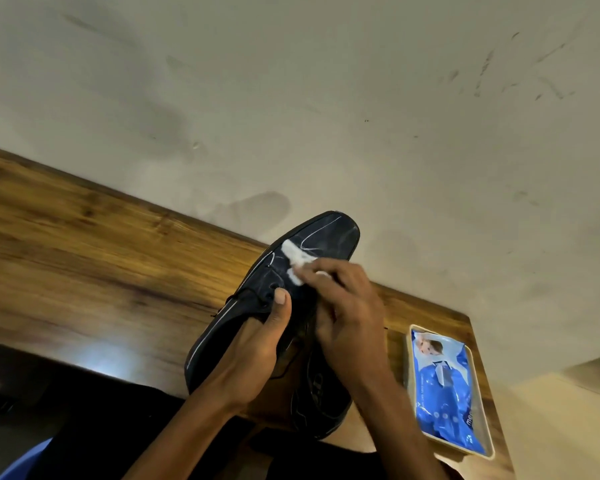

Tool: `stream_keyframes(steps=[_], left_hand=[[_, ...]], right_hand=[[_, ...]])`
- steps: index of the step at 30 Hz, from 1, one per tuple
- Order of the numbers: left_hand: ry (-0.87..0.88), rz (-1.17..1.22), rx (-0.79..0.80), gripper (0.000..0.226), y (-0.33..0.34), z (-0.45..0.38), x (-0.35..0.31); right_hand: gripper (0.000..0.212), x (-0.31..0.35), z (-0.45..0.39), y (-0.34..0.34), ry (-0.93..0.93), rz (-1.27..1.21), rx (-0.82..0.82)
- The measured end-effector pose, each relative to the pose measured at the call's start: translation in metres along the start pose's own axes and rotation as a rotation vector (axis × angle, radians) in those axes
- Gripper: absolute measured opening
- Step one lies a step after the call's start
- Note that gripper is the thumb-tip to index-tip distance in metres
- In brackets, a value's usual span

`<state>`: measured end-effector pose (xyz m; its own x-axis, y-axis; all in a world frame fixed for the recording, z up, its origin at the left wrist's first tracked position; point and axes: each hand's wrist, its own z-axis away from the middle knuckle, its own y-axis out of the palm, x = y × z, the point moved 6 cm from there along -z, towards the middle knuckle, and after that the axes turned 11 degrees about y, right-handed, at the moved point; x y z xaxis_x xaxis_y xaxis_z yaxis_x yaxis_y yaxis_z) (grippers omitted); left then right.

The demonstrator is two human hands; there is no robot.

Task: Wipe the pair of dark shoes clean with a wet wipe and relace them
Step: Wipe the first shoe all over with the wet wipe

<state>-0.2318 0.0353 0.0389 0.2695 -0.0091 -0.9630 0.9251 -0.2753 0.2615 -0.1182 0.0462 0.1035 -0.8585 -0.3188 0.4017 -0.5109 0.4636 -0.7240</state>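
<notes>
Table (84, 237): wooden, crossing the left and centre of the frame under a stained wall.
Left hand (253, 344): at centre, fingers curled into the opening of the raised dark shoe (291, 268), thumb pressed beside the eyelets.
Wet wipe (297, 259): white, bunched, on the shoe's toe area.
Right hand (347, 306): fingertips pinch the wipe against the upper.
Second shoe (323, 403): lower centre, beneath the wrists.
Wipes pack (444, 386): blue, in a tray, lower right.
</notes>
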Motion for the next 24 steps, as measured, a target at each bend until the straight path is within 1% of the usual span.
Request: stream_keyframes(steps=[2,3,5,8,10,12,15,16,18,19,21,24], left_hand=[[0.023,-0.016,-0.029,0.060,-0.002,0.001,-0.005],[0.016,-0.058,-0.024,0.071,-0.002,0.001,-0.006],[-0.042,-0.167,-0.034,0.082,-0.003,0.006,-0.007],[-0.132,-0.257,-0.077,0.058,-0.002,0.012,-0.010],[-0.136,-0.290,-0.058,0.055,0.000,0.012,-0.010],[-0.115,-0.306,-0.041,0.058,0.000,0.008,-0.008],[-0.059,-0.302,-0.024,0.055,-0.002,0.005,-0.009],[-0.046,-0.297,-0.015,0.053,-0.002,0.004,-0.009],[-0.053,-0.313,-0.020,0.054,-0.003,0.005,-0.007],[-0.074,-0.346,-0.041,0.053,-0.005,0.006,-0.005],[-0.133,-0.418,-0.085,0.050,-0.008,0.010,0.000],[-0.119,-0.460,-0.017,0.058,-0.005,0.009,0.006]], right_hand=[[0.036,0.013,0.009,0.002,-0.076,-0.057,0.051],[0.036,0.012,0.005,0.002,-0.100,-0.035,0.049],[0.037,-0.004,-0.009,0.000,-0.087,0.081,-0.021],[0.038,-0.035,-0.032,-0.011,0.053,0.161,-0.164],[0.036,-0.045,-0.035,-0.016,0.103,0.172,-0.209],[0.033,-0.038,-0.029,-0.013,0.096,0.148,-0.176],[0.035,-0.008,-0.009,0.003,0.010,0.033,-0.011],[0.037,-0.001,-0.004,0.006,-0.020,-0.006,0.021],[0.039,0.001,-0.004,0.005,-0.060,0.001,0.029],[0.039,-0.004,-0.009,0.003,-0.059,0.041,0.006],[0.039,-0.023,-0.024,-0.006,0.007,0.121,-0.084],[0.036,-0.050,-0.036,-0.020,0.145,0.201,-0.179]])
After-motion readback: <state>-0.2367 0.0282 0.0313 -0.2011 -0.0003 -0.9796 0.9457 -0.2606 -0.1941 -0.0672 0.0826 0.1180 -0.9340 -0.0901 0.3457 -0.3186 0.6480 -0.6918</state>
